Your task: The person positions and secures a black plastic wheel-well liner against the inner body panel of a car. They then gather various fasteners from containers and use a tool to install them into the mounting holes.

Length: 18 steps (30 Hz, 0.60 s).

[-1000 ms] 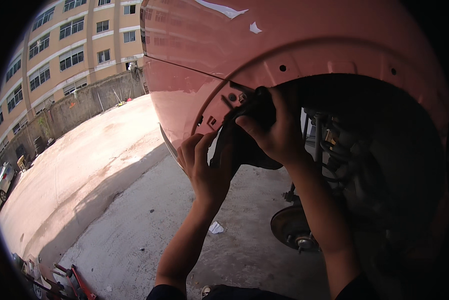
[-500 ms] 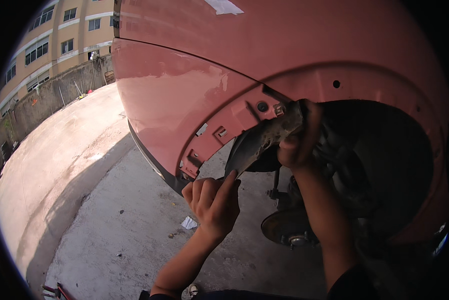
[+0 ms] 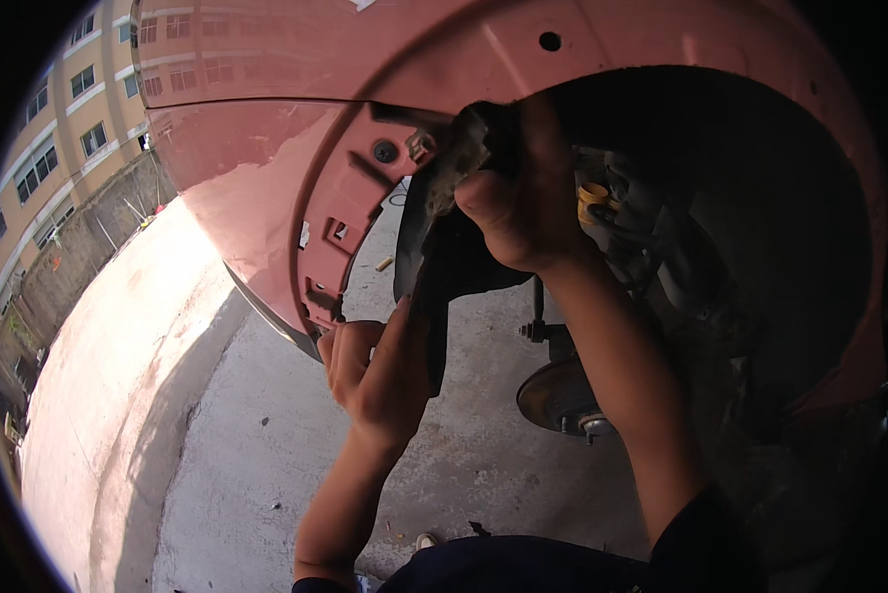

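A black, dirt-stained wheel arch liner (image 3: 468, 257) hangs in the front of a red car's wheel arch. My left hand (image 3: 370, 371) pinches its lower edge, close to the bottom end of the bumper's inner flange (image 3: 350, 198). Higher up, my right hand (image 3: 523, 222) grips the liner's top end, thumb on the near face; its other fingers are dark and blurred. A round black fastener (image 3: 384, 151) sits in the flange, left of the liner's top. The liner stands apart from the flange along its middle. Part of its face is hidden behind my right hand.
Below the arch shows a bare brake disc (image 3: 552, 395) with wheel studs. Dark suspension parts (image 3: 681, 267) and a yellow piece (image 3: 592, 201) lie deeper in. The red fender (image 3: 444, 49) curves overhead. Concrete ground (image 3: 256, 445), a wall (image 3: 98, 222) and a building stand beyond.
My view has shifted, so the car sits further left and higher. The liner has swung to a steeper angle, with both hands still on it.
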### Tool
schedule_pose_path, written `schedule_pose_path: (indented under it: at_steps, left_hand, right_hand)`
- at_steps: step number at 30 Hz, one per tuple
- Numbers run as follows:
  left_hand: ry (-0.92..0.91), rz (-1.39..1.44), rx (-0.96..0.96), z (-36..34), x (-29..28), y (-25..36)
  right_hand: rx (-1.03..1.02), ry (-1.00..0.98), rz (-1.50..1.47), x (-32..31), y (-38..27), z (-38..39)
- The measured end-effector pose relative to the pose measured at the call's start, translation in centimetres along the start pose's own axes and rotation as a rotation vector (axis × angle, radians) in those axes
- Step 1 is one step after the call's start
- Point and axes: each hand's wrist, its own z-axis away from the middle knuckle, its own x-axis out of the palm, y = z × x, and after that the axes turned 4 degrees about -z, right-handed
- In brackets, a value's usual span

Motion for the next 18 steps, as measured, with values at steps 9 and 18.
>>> schedule_pose_path:
  at_steps: [9, 18]
  left_hand:
    - [-0.001, 0.06, -0.018, 0.0, 0.7, 0.5]
    - [0.037, 0.175, -0.035, -1.5, 2.1, 0.0]
  right_hand:
    - [0.347, 0.376, 0.348, -1.0, 4.6, 5.5]
    - [0.874, 0.456, 0.456, -1.2, 14.1, 11.2]
